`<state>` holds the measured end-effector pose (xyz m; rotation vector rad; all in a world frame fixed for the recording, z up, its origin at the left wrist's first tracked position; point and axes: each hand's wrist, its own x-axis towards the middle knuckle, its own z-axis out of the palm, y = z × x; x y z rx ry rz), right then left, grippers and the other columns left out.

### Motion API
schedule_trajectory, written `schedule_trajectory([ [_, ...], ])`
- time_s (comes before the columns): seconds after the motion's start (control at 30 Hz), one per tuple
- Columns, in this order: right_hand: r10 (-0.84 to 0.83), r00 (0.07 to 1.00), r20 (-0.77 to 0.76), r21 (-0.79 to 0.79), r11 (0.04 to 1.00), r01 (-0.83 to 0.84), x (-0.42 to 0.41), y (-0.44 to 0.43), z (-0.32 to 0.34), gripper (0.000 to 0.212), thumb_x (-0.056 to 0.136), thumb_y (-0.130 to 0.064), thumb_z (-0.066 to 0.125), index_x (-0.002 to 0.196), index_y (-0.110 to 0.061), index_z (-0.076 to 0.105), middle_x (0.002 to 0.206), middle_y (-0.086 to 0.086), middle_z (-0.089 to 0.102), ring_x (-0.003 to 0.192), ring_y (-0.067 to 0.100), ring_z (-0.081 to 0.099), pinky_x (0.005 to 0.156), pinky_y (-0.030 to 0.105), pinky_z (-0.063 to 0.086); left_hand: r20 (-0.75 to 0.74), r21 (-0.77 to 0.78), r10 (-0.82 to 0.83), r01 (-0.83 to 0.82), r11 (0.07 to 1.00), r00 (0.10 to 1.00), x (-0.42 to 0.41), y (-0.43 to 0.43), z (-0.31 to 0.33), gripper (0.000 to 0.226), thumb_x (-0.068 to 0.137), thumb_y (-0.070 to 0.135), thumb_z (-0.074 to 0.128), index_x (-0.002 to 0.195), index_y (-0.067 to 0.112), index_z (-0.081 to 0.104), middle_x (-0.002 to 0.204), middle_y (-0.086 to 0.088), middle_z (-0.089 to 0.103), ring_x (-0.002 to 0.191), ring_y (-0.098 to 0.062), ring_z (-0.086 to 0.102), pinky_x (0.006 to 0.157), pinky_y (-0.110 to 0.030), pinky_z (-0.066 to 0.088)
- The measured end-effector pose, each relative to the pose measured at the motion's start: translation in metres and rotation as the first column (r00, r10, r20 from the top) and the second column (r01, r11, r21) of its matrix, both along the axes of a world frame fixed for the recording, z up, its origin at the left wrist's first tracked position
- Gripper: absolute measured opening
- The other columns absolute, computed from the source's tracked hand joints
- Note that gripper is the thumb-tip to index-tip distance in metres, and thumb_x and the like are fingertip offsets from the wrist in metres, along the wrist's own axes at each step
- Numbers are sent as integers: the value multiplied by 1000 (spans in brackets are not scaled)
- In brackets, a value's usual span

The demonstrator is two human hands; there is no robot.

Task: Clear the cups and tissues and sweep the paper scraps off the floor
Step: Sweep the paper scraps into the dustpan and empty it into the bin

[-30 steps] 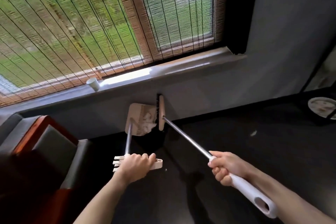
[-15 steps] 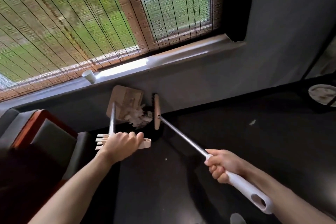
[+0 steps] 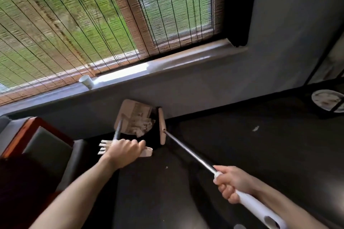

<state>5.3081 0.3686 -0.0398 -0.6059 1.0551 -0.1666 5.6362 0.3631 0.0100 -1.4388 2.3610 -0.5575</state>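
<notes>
Dark floor (image 3: 242, 154) beneath grey wall (image 3: 204, 87), windowsill (image 3: 186, 59), bamboo blind (image 3: 65, 24).

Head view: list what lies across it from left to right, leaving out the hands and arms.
Armchair → paper cup → dustpan → broom head → paper scrap → plate

left hand (image 3: 123, 151): fingers curled, gripping | right hand (image 3: 231, 182): fingers curled, gripping
</notes>
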Motion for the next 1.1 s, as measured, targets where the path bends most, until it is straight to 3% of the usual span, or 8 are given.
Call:
schedule_trajectory([
  [0.1,3,1000,9,-9,1000,-3,1,-2,3,47,93,6,43,135,-12,35,52,4,44,32,5,38,28,14,31,7,-48,-20,20,999,1000,9,6,18,31,71,9,32,60,11,61,42,-2,49,27,-21,50,27,-22,37],
  [0.37,24,997,76,-15,1000,-23,-8,-7,13,36,94,7,42,125,-10,43,51,3,43,31,3,38,27,13,30,73,-133,-22,31,991,997,6,32,51,32,71,6,32,60,10,61,43,-2,48,28,-20,50,27,-21,33],
  [0.5,33,995,89,12,999,-34,-10,-9,15,28,94,7,42,115,-12,45,51,3,42,30,3,37,27,13,29,-16,-208,11,-14,978,1000,3,55,53,27,72,8,33,64,6,58,43,-3,49,27,-20,50,26,-20,34],
  [0.63,66,996,65,34,997,-68,-14,-9,14,19,96,4,41,85,-11,43,47,0,38,29,2,35,27,11,27,-179,-273,185,-229,934,966,1,85,64,10,79,17,35,76,10,41,42,-4,48,24,-24,46,24,-23,35],
  [0.73,55,997,47,38,998,-57,-18,6,10,18,95,6,41,90,-11,44,47,0,38,29,2,36,26,12,28,-464,-229,485,-629,743,741,11,112,72,18,90,33,46,89,15,46,56,-11,55,42,-32,52,42,-34,42],
  [0.83,-2,997,72,77,997,-3,-17,21,9,17,95,7,40,88,-9,42,49,1,36,28,3,35,26,12,28,-691,-80,569,-829,553,446,26,134,78,31,90,44,55,101,16,48,76,-18,56,70,-44,59,60,-42,40],
  [0.93,-47,996,81,88,995,40,-11,42,9,16,95,7,40,90,-8,43,48,1,36,28,4,36,25,12,28,-818,83,522,-848,523,242,32,155,77,29,85,52,58,91,27,44,76,-15,59,74,-39,58,65,-40,43],
  [1.1,-145,987,68,127,983,136,-5,86,2,20,95,7,38,103,-10,43,47,2,36,27,4,35,24,12,28,-829,316,558,-784,535,47,19,180,32,28,83,49,60,85,26,45,76,-12,62,74,-34,59,71,-43,50],
])
